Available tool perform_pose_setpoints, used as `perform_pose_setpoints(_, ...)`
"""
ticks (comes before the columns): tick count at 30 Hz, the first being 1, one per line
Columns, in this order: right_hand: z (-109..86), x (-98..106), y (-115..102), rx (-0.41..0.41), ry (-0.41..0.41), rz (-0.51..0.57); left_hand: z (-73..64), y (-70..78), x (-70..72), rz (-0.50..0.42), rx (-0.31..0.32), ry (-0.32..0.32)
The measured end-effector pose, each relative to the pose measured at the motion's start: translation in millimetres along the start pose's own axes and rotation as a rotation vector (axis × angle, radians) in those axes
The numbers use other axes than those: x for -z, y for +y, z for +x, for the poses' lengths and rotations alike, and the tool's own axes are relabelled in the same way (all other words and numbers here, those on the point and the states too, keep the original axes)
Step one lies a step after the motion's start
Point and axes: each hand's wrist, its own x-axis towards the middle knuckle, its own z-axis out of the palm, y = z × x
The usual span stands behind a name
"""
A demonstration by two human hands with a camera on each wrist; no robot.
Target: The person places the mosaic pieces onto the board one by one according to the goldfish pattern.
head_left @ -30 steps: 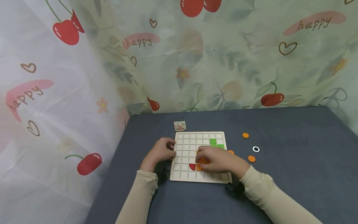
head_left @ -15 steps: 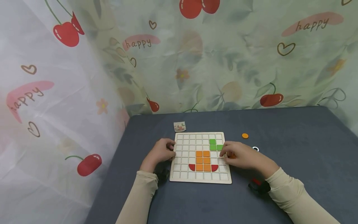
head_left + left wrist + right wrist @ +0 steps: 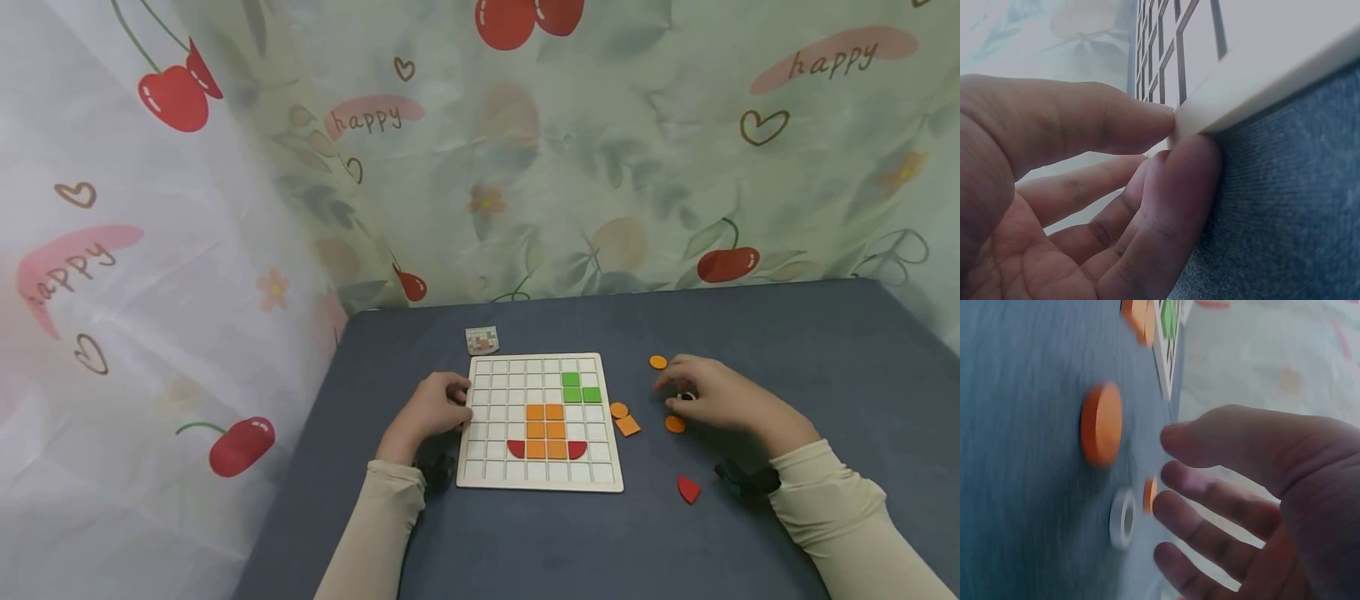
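Note:
A pale square grid board (image 3: 498, 394) lies on the dark table with orange squares (image 3: 536, 429), green squares (image 3: 572, 387) and two red quarter-round pieces (image 3: 577, 450) set in its cells. At its left edge my left hand (image 3: 433, 410) grips the rim, thumb and fingertips against the side, as the left wrist view shows with the board's edge (image 3: 1254, 87). To the right, my right hand (image 3: 723, 400) hovers with curved, parted fingers over a white ring (image 3: 1122, 519). Nothing sits between those fingers. An orange disc (image 3: 1101, 425) lies just beside them.
Right of the board are an orange disc (image 3: 618, 410) and a loose orange square (image 3: 628, 426). Other discs (image 3: 658, 362) lie around the right hand, with a red piece (image 3: 688, 489) closer in front. A small pattern card (image 3: 482, 340) lies behind the board.
My right hand has moved right, from over the board, past its right edge, to the white ring. That uncovers the orange and red pieces on the board. My left hand stays at the rim.

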Motion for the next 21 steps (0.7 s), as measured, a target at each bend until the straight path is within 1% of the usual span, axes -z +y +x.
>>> perform_pose_setpoints(4, -7.6, 5.3, 17.3, -0.019, 0.007, 0.009, 0.0, -0.4, -0.2, 0.002, -0.004, -0.002)
perform_pose_setpoints(8, -10.4, 6.7, 27.3, -0.027, 0.0, 0.013, -0.1, -1.4, -0.2, 0.005, -0.001, -0.001)
perform_pose_setpoints(17, -7.3, 6.5, 30.2, -0.039, -0.012, -0.007, -3.6, -0.8, 1.0, 0.01, -0.014, -0.005)
perform_pose_setpoints(21, -8.0, 5.4, 27.4, -0.042, 0.002, 0.002, -3.1, -1.1, 1.6, 0.016, -0.014, -0.012)
